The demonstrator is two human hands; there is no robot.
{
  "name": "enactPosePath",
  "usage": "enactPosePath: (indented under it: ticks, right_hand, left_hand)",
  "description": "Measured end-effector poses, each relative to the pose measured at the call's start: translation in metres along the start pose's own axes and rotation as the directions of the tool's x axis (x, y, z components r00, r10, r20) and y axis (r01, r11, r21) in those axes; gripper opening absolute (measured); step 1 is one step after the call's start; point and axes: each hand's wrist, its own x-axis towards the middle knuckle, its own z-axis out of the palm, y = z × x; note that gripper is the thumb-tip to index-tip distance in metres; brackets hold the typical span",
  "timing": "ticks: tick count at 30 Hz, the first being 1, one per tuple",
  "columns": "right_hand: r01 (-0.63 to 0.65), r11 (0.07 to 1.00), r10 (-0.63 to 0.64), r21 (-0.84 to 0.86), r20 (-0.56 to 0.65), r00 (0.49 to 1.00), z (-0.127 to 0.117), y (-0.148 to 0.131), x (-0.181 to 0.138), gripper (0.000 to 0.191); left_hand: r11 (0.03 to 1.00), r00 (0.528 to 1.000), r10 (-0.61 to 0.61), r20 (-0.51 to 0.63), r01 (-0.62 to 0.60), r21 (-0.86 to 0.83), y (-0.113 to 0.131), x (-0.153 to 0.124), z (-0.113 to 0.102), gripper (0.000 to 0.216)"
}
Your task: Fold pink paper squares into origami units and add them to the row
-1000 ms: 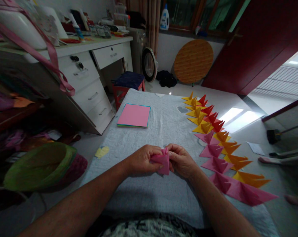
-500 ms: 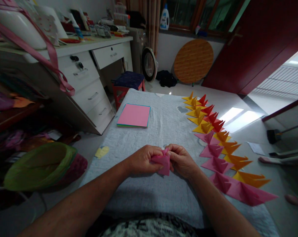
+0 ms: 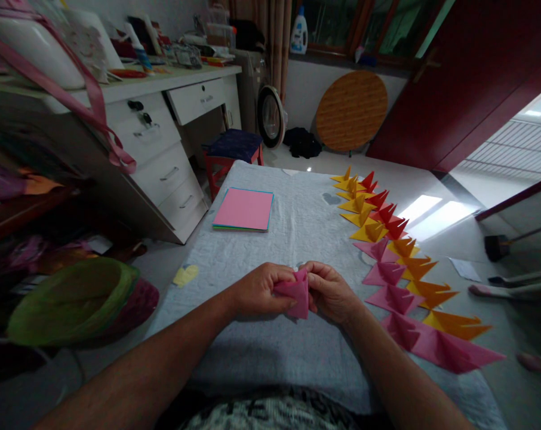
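A partly folded piece of pink origami paper (image 3: 299, 295) is held between both hands above the cloth-covered table (image 3: 292, 239). My left hand (image 3: 262, 289) closes on its left side, thumb lying along the front. At the upper right edge of the paper, my right hand (image 3: 331, 292) pinches it with thumb and fingers; some of those fingertips are hidden behind it. To the right stand rows of folded paper cranes: pink ones (image 3: 393, 298), yellow ones (image 3: 360, 204), orange ones (image 3: 432, 292) and red ones (image 3: 389, 218).
A stack of square coloured paper (image 3: 244, 209), pink on top, lies at the table's far left. Left of the table are a green-lined bin (image 3: 73, 304) and a white desk (image 3: 163, 161) with drawers. A stool (image 3: 233, 146) stands beyond the far left corner.
My right thumb and fingers have shifted slightly at the paper's upper edge, and the paper's top flap looks a little more upright. The left hand is nearly still.
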Motion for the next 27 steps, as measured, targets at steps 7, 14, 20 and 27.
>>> enactPosePath:
  ticks: [7,14,20,27]
  right_hand:
    - [-0.019,1.0,0.019,-0.012,0.012,1.0,0.0006,0.0,0.0002,0.035]
    - [-0.029,1.0,0.029,-0.011,-0.006,1.0,0.0015,-0.0003,-0.0003,0.036]
    - [-0.022,1.0,0.022,-0.015,-0.032,0.999,0.0,0.0026,0.0004,0.033]
    - [0.003,0.999,-0.005,-0.047,-0.047,0.999,0.0023,0.0005,0.0006,0.035]
  left_hand:
    - [1.0,1.0,-0.007,-0.008,0.007,0.0,0.0017,0.0007,0.0006,0.016]
    - [0.999,1.0,-0.025,-0.011,0.025,0.035,-0.0012,0.0006,0.0,0.013]
    - [0.997,1.0,-0.007,-0.016,0.008,0.079,-0.0022,0.0005,-0.0007,0.017]
    - [0.989,1.0,0.013,0.021,-0.016,0.144,-0.0038,0.0008,-0.0005,0.024]
